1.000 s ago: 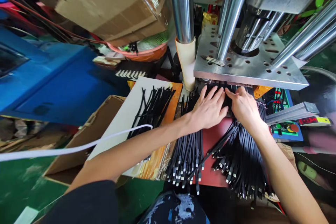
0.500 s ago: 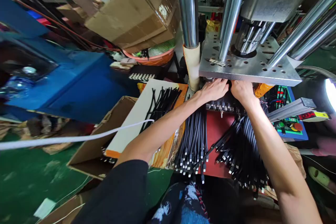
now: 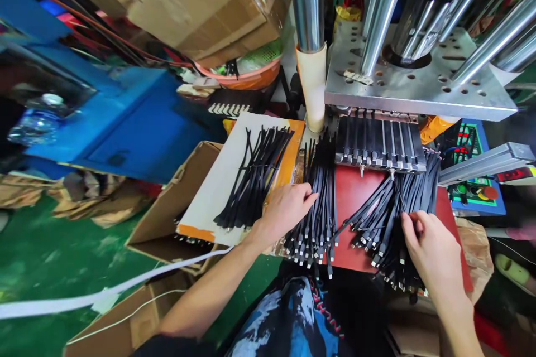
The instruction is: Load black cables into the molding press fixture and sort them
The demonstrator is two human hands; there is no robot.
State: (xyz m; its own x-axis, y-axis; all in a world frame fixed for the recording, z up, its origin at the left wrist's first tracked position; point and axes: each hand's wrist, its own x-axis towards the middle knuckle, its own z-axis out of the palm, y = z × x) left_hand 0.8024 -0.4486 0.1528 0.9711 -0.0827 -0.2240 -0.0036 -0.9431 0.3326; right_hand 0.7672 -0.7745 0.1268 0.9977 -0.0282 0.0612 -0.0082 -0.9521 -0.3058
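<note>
My left hand (image 3: pixel 291 206), its fingers curled closed, is over the left edge of the middle bundle of black cables (image 3: pixel 320 195); what its fingertips hold is hidden. At the right, my right hand (image 3: pixel 433 248) pinches at a black cable, thumb and forefinger against the right-hand cable pile (image 3: pixel 381 228). Both bundles have small metal-tipped plugs at their near ends. Beyond my hands, a slotted metal fixture (image 3: pixel 381 145) holds several dark strips side by side with plugs along its front edge. Another cable bundle (image 3: pixel 255 178) lies on a white board (image 3: pixel 209 201) to the left.
A thick drilled press plate (image 3: pixel 419 86) on steel columns (image 3: pixel 307 5) hangs above and behind the fixture. A control box (image 3: pixel 475 178) with buttons is at right. Cardboard boxes (image 3: pixel 167 228) stand left, near a blue cabinet (image 3: pixel 121 128). A white cord (image 3: pixel 125 290) crosses the lower left.
Both hands have drawn back from under the press plate toward me, left hand to the middle bundle, right hand to the right pile. The fixture they covered is now visible.
</note>
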